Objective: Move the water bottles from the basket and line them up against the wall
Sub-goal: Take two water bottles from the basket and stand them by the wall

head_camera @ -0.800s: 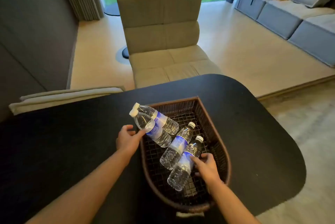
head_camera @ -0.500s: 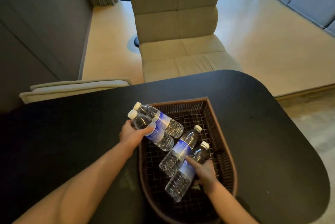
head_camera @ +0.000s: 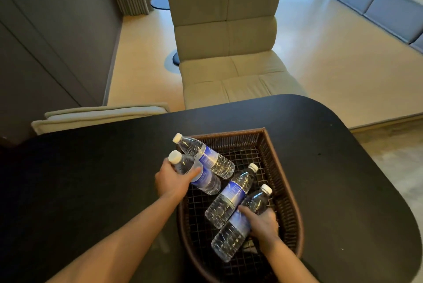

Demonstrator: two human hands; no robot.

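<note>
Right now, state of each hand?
Left hand: closed on the near-left bottle.
Right hand: closed on the nearest bottle in the basket.

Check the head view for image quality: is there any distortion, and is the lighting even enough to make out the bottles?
Head view: wide-angle bending curves the table edge and the chair. Daylight from the window leaves the far floor bright while the black tabletop reads nearly featureless. The bottles stay legible, including those under the left hand and right hand; the basket interior is dim.
</note>
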